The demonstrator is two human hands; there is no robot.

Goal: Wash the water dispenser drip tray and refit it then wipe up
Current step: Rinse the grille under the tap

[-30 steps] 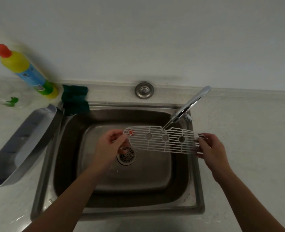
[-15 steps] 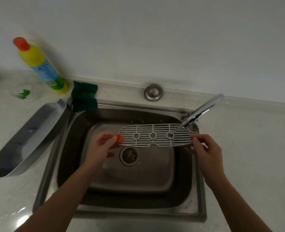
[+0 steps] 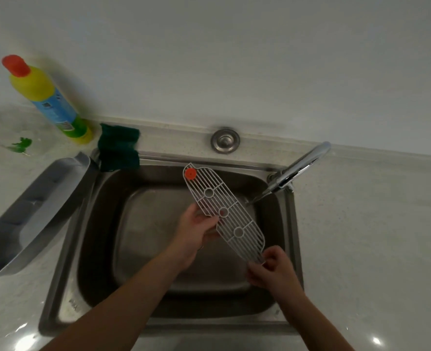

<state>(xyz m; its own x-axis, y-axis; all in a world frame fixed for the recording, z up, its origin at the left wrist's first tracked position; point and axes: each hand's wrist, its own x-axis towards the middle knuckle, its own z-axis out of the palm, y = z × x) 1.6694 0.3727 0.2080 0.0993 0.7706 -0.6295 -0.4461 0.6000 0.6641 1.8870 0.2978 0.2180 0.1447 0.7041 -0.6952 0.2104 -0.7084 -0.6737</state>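
A white slotted drip-tray grille (image 3: 231,219) with three round holes and an orange float button at its far end hangs diagonally over the steel sink (image 3: 100,249). My left hand (image 3: 196,231) is under its middle left edge, thumb on the rim, fingers behind it. My right hand (image 3: 272,268) pinches its near end. Water runs from the chrome tap (image 3: 298,168) onto the grille's right edge. The grey drip-tray basin (image 3: 34,209) lies on the counter to the left of the sink.
A yellow and green detergent bottle (image 3: 47,100) with a red cap stands at the back left. A dark green scouring pad (image 3: 118,150) hangs over the sink's back left rim. A round metal cap (image 3: 225,140) sits behind the sink. Pale counter lies on both sides.
The grille has turned from lying across the sink to a diagonal, orange end now far. My left hand slid from its end to its middle; my right hand drew nearer.
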